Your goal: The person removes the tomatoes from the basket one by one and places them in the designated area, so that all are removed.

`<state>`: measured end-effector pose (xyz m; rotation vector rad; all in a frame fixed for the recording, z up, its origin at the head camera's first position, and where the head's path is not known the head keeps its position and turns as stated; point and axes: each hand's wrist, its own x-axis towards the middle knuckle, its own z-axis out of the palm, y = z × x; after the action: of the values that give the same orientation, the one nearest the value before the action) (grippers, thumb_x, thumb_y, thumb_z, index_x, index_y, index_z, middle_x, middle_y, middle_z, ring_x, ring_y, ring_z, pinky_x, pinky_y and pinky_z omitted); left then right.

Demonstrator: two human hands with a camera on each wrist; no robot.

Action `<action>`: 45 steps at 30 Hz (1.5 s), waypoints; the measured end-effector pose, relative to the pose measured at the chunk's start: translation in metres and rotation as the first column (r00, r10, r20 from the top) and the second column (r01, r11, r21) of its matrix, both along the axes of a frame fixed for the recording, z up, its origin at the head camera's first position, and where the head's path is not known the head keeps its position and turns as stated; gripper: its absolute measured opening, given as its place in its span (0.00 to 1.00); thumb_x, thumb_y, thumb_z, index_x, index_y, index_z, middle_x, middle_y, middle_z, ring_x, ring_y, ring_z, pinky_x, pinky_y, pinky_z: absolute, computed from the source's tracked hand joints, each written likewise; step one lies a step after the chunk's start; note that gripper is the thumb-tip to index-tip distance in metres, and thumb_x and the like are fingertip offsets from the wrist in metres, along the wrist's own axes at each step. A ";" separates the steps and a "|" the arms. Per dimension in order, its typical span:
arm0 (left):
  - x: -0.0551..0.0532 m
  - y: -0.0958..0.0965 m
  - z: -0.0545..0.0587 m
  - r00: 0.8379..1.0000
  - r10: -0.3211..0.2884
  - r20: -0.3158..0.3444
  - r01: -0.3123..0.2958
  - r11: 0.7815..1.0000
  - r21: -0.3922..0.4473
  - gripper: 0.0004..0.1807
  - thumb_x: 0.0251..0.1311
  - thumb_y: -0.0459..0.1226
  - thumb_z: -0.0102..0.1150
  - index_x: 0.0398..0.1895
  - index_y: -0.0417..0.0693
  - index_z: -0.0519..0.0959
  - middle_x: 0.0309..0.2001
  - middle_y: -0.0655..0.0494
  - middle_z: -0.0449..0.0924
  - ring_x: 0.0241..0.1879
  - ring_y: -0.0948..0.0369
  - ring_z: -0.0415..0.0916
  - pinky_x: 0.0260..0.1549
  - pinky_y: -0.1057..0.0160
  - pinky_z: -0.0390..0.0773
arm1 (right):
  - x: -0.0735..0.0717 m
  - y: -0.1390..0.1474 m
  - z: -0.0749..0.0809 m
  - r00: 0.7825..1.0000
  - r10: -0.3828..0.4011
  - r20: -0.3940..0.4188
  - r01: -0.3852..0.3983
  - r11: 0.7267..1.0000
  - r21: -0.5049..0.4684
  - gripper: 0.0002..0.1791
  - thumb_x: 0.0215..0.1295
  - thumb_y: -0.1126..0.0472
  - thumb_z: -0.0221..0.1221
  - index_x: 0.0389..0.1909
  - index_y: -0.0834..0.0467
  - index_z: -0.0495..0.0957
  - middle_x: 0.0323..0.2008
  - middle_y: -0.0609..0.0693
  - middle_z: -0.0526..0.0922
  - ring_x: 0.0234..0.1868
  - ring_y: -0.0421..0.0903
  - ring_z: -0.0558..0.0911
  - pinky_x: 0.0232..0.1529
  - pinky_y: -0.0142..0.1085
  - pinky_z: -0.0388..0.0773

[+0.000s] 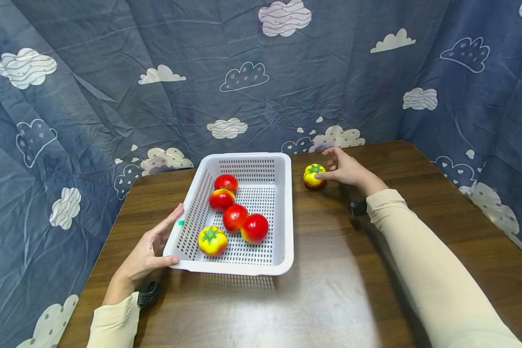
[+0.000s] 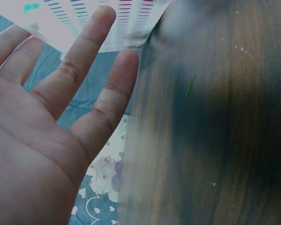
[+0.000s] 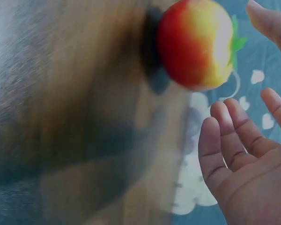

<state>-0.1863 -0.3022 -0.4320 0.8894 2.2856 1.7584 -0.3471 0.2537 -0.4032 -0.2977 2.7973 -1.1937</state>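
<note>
1. I see the lone tomato (image 1: 314,176) on the counter (image 1: 326,237), right of the basket (image 1: 289,217) near its far end: round, no long axis.
2. My right hand (image 1: 347,170), nearer, spreads on the tomato's side away from the basket.
3. My left hand (image 1: 142,255) spreads at the basket's left rim.

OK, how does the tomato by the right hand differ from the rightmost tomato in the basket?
The loose tomato is on the wooden table; the basket tomato lies inside the white basket. From the head view, the loose tomato shows its green leafy top, the basket tomato none. There, the loose tomato looks mostly yellow, the basket tomato mostly red. Both are round and shiny.
</note>
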 end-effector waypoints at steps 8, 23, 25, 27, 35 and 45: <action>0.000 -0.001 -0.001 1.000 0.009 0.005 -0.009 1.000 -0.007 0.59 0.49 0.22 0.73 0.87 0.41 0.54 0.90 0.53 0.43 0.74 0.70 0.71 0.60 0.68 0.81 | 0.004 -0.017 0.025 0.999 0.046 -0.029 -0.047 0.999 -0.017 0.45 0.67 0.50 0.73 0.77 0.60 0.60 0.65 0.68 0.75 0.65 0.64 0.76 0.72 0.57 0.71; -0.001 -0.003 -0.005 1.000 0.002 -0.006 -0.002 1.000 -0.006 0.59 0.50 0.23 0.73 0.87 0.42 0.55 0.90 0.53 0.43 0.74 0.70 0.71 0.60 0.67 0.81 | 0.009 -0.062 0.054 0.982 0.171 -0.076 -0.175 0.984 -0.043 0.42 0.63 0.52 0.77 0.73 0.54 0.67 0.61 0.63 0.79 0.60 0.60 0.80 0.66 0.53 0.76; -0.001 -0.003 -0.004 1.000 0.002 -0.007 -0.002 1.000 -0.009 0.59 0.50 0.23 0.73 0.87 0.43 0.54 0.90 0.53 0.42 0.75 0.70 0.71 0.60 0.67 0.81 | 0.011 -0.068 0.057 0.979 0.188 -0.079 -0.192 0.980 -0.047 0.42 0.63 0.52 0.77 0.74 0.54 0.67 0.60 0.64 0.79 0.58 0.59 0.81 0.65 0.51 0.77; -0.001 -0.002 -0.002 1.000 0.004 -0.003 -0.004 1.000 -0.012 0.59 0.50 0.23 0.73 0.87 0.44 0.55 0.90 0.53 0.43 0.75 0.70 0.70 0.60 0.67 0.81 | 0.014 -0.074 0.060 0.975 0.208 -0.083 -0.213 0.976 -0.055 0.42 0.63 0.53 0.77 0.74 0.54 0.67 0.59 0.64 0.79 0.55 0.57 0.81 0.62 0.48 0.78; -0.001 -0.002 -0.002 1.000 0.005 -0.001 -0.005 1.000 -0.013 0.59 0.50 0.23 0.73 0.87 0.44 0.54 0.90 0.53 0.42 0.76 0.71 0.69 0.60 0.68 0.81 | 0.027 -0.100 0.073 0.956 0.287 -0.057 -0.291 0.954 -0.066 0.43 0.62 0.55 0.77 0.75 0.53 0.67 0.61 0.63 0.79 0.53 0.55 0.84 0.56 0.44 0.82; -0.001 -0.003 -0.001 1.000 -0.001 -0.006 0.001 1.000 -0.011 0.59 0.50 0.23 0.74 0.87 0.43 0.54 0.90 0.52 0.41 0.76 0.71 0.69 0.61 0.68 0.80 | 0.045 -0.138 0.086 0.900 0.435 -0.027 -0.436 0.897 -0.077 0.43 0.62 0.56 0.78 0.76 0.51 0.68 0.67 0.59 0.79 0.57 0.53 0.88 0.59 0.50 0.85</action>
<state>-0.1878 -0.3047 -0.4330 0.8951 2.2964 1.7429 -0.3018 0.1159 -0.3170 -0.8849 2.4920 -1.1894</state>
